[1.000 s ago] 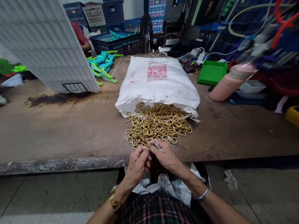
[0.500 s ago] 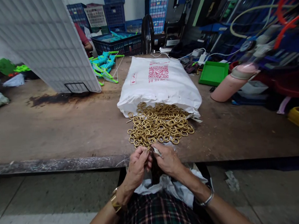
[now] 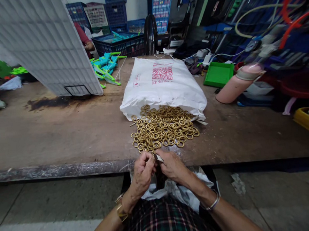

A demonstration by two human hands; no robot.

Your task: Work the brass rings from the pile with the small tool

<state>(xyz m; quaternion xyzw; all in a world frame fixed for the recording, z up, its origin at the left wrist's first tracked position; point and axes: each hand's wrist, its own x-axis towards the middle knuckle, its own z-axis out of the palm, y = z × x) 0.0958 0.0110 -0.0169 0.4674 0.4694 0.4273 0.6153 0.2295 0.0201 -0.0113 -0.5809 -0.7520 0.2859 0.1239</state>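
At the table's front edge my left hand (image 3: 144, 169) is closed in a pinch, and a gold ring seems to be at its fingertips, mostly hidden by the fingers. My right hand (image 3: 172, 165) meets it there, its fingers wrapped round a small flat pale tool (image 3: 159, 158) whose far end I cannot make out. Just beyond both hands lies a heap of gold rings (image 3: 165, 128). They spill from the mouth of a white sack (image 3: 142, 86) with red print, which lies flat on the table. White cloth or plastic (image 3: 172, 191) is spread over my lap.
A grey ribbed panel (image 3: 48, 48) stands on the brown table (image 3: 53, 135) at left. Behind it are turquoise-and-green plastic parts (image 3: 106, 66) and a person's arm (image 3: 87, 44). To the right are a green tray (image 3: 218, 74), a pink bottle (image 3: 233, 88) and a yellow container (image 3: 308, 120).
The view has shifted slightly. My left hand has turned a little at the fingertips, and the pale tool in my right hand has tilted slightly. Rings and sack stay put.
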